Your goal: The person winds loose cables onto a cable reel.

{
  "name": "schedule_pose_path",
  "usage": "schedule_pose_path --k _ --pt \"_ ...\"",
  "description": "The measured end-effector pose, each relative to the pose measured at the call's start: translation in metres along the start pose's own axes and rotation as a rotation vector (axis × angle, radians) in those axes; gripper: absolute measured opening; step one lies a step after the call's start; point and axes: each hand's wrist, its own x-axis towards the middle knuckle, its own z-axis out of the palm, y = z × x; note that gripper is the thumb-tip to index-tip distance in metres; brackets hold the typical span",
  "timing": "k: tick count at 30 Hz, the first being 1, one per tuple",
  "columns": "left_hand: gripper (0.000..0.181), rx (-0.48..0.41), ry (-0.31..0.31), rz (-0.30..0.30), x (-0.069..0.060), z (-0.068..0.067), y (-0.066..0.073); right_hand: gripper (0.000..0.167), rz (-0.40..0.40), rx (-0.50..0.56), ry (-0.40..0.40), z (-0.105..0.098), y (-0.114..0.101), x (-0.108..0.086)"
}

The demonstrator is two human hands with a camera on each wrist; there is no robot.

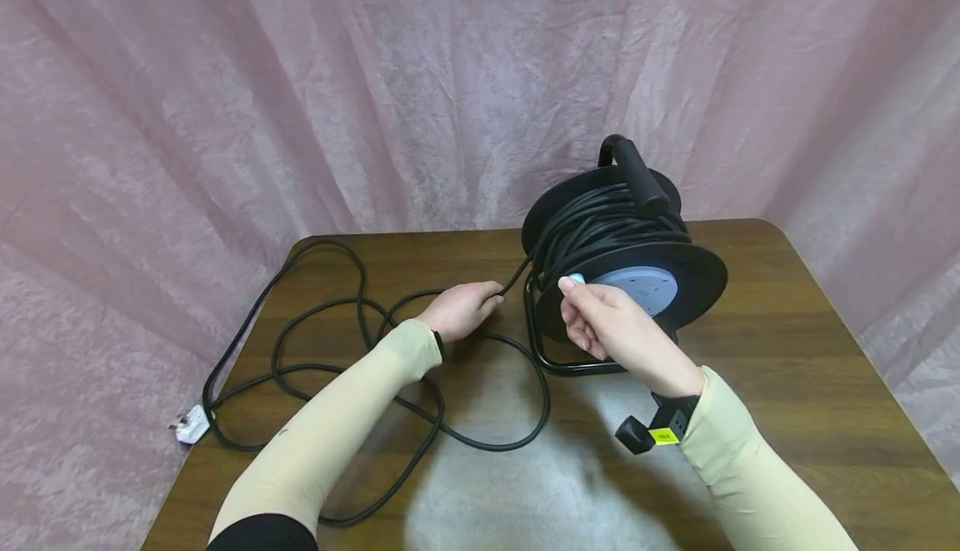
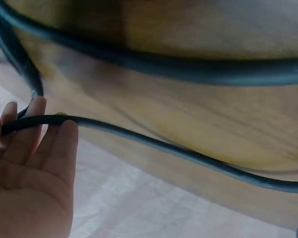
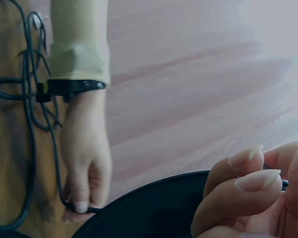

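A black cable reel (image 1: 562, 188) stands on its tube frame at the right of the table, wound with black cable and with a pale blue socket plate (image 1: 645, 286) on its near face. My left hand (image 1: 463, 309) pinches the black cable (image 2: 139, 140) a little left of the reel; in the left wrist view the cable runs across the fingers under the thumb. At the reel's near flange, my right hand (image 1: 611, 322) curls its fingers around a small pale blue winding knob (image 1: 576, 278), mostly hidden by the hand. The right wrist view shows curled fingers (image 3: 256, 186) near the dark flange.
Loose cable (image 1: 330, 305) lies in wide overlapping loops over the left half of the wooden table (image 1: 787, 368). A white plug (image 1: 192, 424) lies at the left table edge. The reel's black carry handle (image 1: 637, 176) rises at the top. A pink curtain (image 1: 450, 76) hangs behind.
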Motion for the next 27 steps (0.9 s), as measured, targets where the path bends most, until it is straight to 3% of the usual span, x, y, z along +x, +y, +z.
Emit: schedule_pose_path --k 7,11,19,23,27 --pt "0.027 -0.011 -0.005 -0.012 0.003 0.004 -0.007 0.058 -0.022 0.057 0.024 -0.012 -0.007 -0.006" --pt "0.024 0.009 0.013 -0.006 0.005 0.004 -0.007 0.06 -0.037 0.048 0.031 -0.018 -0.009 -0.009" --pt "0.024 0.069 -0.012 -0.015 0.003 0.003 -0.011 0.06 -0.027 0.017 0.038 -0.028 -0.01 -0.012" --pt "0.022 0.147 -0.016 -0.021 0.003 0.0 -0.021 0.063 -0.026 0.008 0.038 -0.031 -0.01 -0.013" --pt "0.021 0.22 -0.055 -0.064 -0.001 -0.004 -0.037 0.066 -0.027 0.009 0.035 -0.033 -0.011 -0.014"
